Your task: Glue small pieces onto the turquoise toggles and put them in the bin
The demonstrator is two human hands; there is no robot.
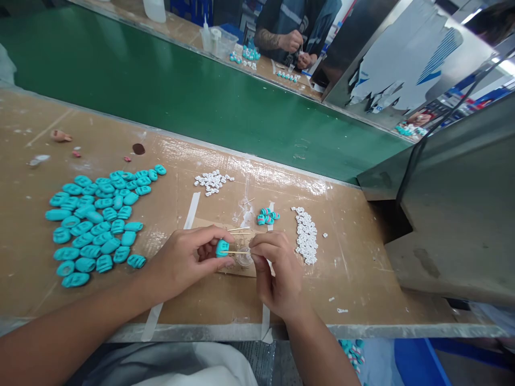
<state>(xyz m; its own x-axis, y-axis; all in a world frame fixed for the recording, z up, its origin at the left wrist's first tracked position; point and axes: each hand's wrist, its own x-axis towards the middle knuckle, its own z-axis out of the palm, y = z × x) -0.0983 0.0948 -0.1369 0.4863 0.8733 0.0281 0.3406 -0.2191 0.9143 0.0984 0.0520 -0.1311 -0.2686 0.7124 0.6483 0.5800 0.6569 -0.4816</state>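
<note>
My left hand [185,260] is closed round a small teal plastic piece [222,247], held between thumb and fingers just above the brown table [48,289]. My right hand [277,268] pinches a thin wooden stick [235,252] whose tip touches the teal piece. A small clear round cap [243,258] sits under the stick, on a cardboard scrap [209,225]. A large pile of teal pieces [96,220] lies to the left. Two heaps of tiny white parts [306,236], [212,181] lie to the right and behind. A few finished teal pieces [267,216] rest past my hands.
A green conveyor belt [169,80] runs across behind the table. On its far side another person's hands [296,47] work over teal parts, by a clear tub [223,42]. A grey metal housing [454,214] stands at the right. Small pink and brown bits [61,136] lie far left.
</note>
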